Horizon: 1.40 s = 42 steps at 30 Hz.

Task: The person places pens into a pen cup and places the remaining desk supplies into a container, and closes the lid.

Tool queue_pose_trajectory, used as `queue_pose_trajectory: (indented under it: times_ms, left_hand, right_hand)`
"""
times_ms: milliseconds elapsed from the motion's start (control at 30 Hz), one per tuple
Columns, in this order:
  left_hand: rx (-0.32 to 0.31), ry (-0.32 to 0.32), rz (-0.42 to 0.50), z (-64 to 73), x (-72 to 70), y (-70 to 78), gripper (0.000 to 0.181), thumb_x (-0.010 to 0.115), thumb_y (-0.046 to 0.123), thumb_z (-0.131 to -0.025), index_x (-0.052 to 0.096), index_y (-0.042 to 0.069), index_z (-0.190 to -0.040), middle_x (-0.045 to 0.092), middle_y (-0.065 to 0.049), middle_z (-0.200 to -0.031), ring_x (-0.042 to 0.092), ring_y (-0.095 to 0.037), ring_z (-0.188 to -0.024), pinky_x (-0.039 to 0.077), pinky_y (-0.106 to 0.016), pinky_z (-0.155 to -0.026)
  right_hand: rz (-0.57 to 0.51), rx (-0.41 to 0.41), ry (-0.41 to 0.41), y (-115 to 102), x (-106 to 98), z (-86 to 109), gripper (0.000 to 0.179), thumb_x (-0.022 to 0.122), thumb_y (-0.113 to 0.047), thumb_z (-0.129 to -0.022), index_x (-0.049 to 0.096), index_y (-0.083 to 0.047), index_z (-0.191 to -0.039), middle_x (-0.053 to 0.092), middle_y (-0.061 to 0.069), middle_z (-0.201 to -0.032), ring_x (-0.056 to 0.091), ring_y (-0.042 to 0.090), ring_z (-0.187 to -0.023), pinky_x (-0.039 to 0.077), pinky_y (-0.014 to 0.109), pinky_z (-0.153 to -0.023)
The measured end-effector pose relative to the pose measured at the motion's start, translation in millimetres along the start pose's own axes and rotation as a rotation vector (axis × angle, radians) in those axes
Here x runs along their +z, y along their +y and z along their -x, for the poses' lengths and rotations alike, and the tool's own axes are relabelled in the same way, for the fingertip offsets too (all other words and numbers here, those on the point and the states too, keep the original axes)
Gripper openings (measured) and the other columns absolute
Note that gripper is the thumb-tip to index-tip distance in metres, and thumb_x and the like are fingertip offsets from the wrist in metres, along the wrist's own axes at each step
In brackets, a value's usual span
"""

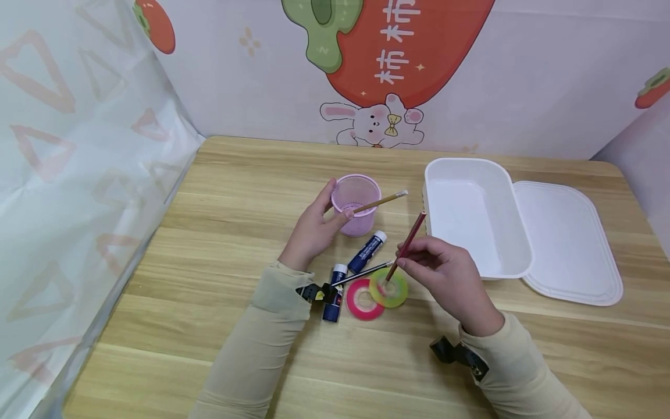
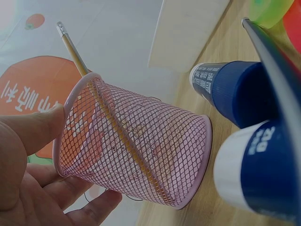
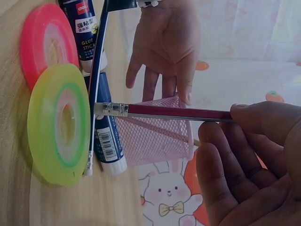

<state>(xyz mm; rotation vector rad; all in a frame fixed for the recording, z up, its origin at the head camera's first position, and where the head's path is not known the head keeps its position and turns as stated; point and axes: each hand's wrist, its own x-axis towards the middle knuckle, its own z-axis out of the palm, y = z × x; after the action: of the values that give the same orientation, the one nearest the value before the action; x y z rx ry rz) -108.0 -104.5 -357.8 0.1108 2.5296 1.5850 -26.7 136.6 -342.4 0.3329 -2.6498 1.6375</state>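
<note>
My left hand (image 1: 312, 233) holds a pink mesh pencil cup (image 1: 360, 226), thumb at its rim and fingers along its side. A yellow pencil (image 1: 382, 201) leans inside the cup, eraser end sticking out past the rim. With thumb and fingertips, my right hand (image 1: 447, 273) pinches a dark red pencil (image 1: 412, 240), its eraser end pointing down over a yellow-green tape roll (image 1: 400, 292). That roll overlaps a pink tape roll (image 1: 361, 314). Close by lie two blue glue sticks (image 1: 366, 253) with white ends, and a dark pencil (image 3: 96, 66) crosses one of them.
To the right stands a white plastic box (image 1: 466, 215) with nothing in it. Its white lid (image 1: 573, 244) lies flat beside it, partly beneath the box's edge. A printed cloth (image 1: 549, 75) rises behind the wooden table (image 1: 220, 279), and another hangs on the left.
</note>
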Motion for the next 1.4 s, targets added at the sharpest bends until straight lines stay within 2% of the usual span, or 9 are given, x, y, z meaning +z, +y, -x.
queue_pose_trajectory:
  times_ms: [367,633,800,1100,1400]
  left_hand:
    - [-0.004,0.001,0.007,0.0,0.0,0.4,0.079,0.067,0.028,-0.098,0.022,0.017,-0.162,0.032,-0.003,-0.163,0.038,-0.028,-0.145,0.029,-0.054,-0.117]
    - [-0.006,0.003,-0.005,0.3,0.0,-0.1,0.078,0.066,0.03,-0.098,0.022,0.018,-0.162,0.032,-0.003,-0.163,0.038,-0.028,-0.144,0.029,-0.056,-0.116]
    - [-0.013,0.002,0.002,0.2,-0.2,-0.4,0.078,0.066,0.031,-0.098,0.021,0.02,-0.162,0.032,-0.003,-0.162,0.038,-0.028,-0.145,0.029,-0.056,-0.116]
    - [-0.009,0.007,-0.004,1.1,-0.4,0.5,0.078,0.066,0.03,-0.098,0.022,0.017,-0.162,0.032,-0.004,-0.162,0.038,-0.029,-0.144,0.031,-0.055,-0.116]
    - [0.001,0.006,-0.016,1.1,-0.9,1.0,0.078,0.066,0.029,-0.098,0.022,0.016,-0.161,0.031,-0.005,-0.163,0.038,-0.03,-0.144,0.034,-0.053,-0.114]
  right_hand:
    - [-0.034,-0.013,0.027,-7,0,-4.7,0.014,0.077,-0.003,-0.087,0.074,-0.004,-0.1,0.074,0.005,-0.094,0.069,0.01,-0.084,0.057,0.019,-0.073]
    - [0.016,-0.029,0.09,-11,1,-9.1,0.015,0.076,-0.004,-0.088,0.073,-0.004,-0.102,0.074,0.006,-0.096,0.068,0.008,-0.084,0.056,0.017,-0.073]
    - [-0.02,-0.041,0.141,-12,2,-11.9,0.015,0.077,-0.002,-0.087,0.073,-0.002,-0.102,0.074,0.007,-0.095,0.068,0.007,-0.082,0.056,0.017,-0.071]
    - [-0.044,-0.063,0.202,-15,4,-16.9,0.015,0.076,-0.002,-0.088,0.073,0.0,-0.102,0.073,0.009,-0.097,0.068,0.006,-0.083,0.056,0.016,-0.073]
    - [-0.105,-0.07,0.218,-19,5,-22.1,0.014,0.076,-0.002,-0.087,0.072,0.0,-0.1,0.072,0.009,-0.096,0.068,0.009,-0.08,0.056,0.017,-0.072]
